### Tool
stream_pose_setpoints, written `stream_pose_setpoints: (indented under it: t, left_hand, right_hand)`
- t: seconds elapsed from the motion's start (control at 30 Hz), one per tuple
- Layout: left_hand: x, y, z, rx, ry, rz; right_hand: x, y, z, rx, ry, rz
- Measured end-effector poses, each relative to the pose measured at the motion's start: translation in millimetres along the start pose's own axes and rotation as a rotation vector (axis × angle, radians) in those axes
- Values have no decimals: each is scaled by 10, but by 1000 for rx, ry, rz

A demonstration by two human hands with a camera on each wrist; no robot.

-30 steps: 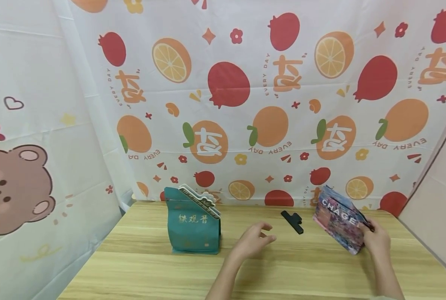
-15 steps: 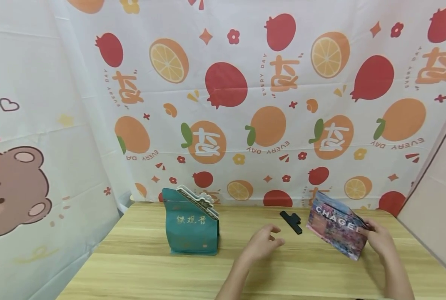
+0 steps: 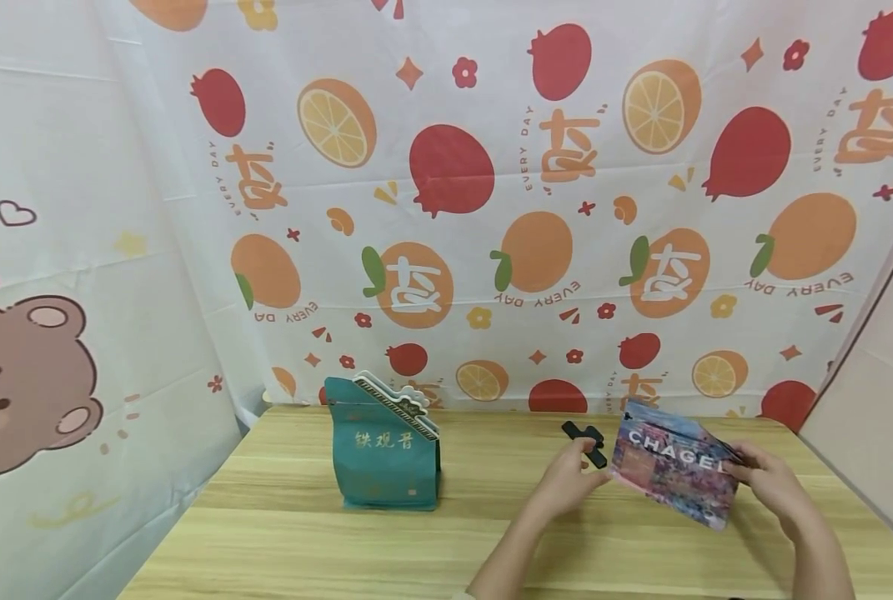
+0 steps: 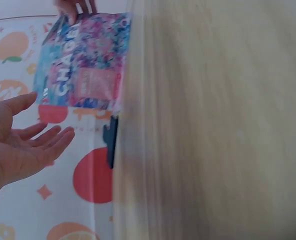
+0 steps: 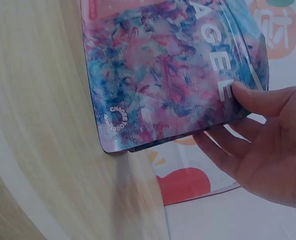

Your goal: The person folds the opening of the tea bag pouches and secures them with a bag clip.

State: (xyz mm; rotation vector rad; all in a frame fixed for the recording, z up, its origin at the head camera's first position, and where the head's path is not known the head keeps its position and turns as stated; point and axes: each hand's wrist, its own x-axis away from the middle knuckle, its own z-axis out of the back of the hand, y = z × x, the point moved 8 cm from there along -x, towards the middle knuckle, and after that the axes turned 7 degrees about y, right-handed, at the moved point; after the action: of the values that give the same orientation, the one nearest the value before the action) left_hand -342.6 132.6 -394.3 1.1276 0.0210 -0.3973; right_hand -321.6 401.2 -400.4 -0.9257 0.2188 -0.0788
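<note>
While the right hand [image 3: 772,485] pinches the right edge of the pink-and-blue CHAGEE pouch [image 3: 674,473] between thumb and fingers, the pouch stands tilted on the right part of the wooden table [image 3: 326,542], its lower edge near the tabletop. Compared with a second ago, the pouch has turned more squarely toward the camera and sits a little lower and further left. The left hand [image 3: 566,483] has travelled right across the table from its earlier spot near the middle; its fingers are now straight and spread, holding nothing, with the fingertips just beside the pouch's left edge. Whether they touch it cannot be told; the left wrist view shows an open palm [image 4: 18,150] with a gap to the pouch [image 4: 85,60]. A black clip [image 3: 584,442] lies on the table just behind the left hand, where it lay before. The teal tea bag [image 3: 384,454] stands upright, well apart to the left, unmoved. A fruit-print curtain [image 3: 491,208] hangs behind the table.
</note>
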Motion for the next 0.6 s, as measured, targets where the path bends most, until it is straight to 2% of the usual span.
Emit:
stream_pose_setpoints:
  t: [0.2, 0.33, 0.6]
  left_hand:
    - [-137, -44, -216, 56, -21, 57]
    - [-207, -60, -323, 92, -42, 53]
    - [-241, -164, -495, 173, -157, 55]
  right_hand:
    - [11, -24, -24, 62, -62, 44]
    - [24, -3, -27, 92, -106, 25]
    - [37, -12, -88, 87, -168, 46]
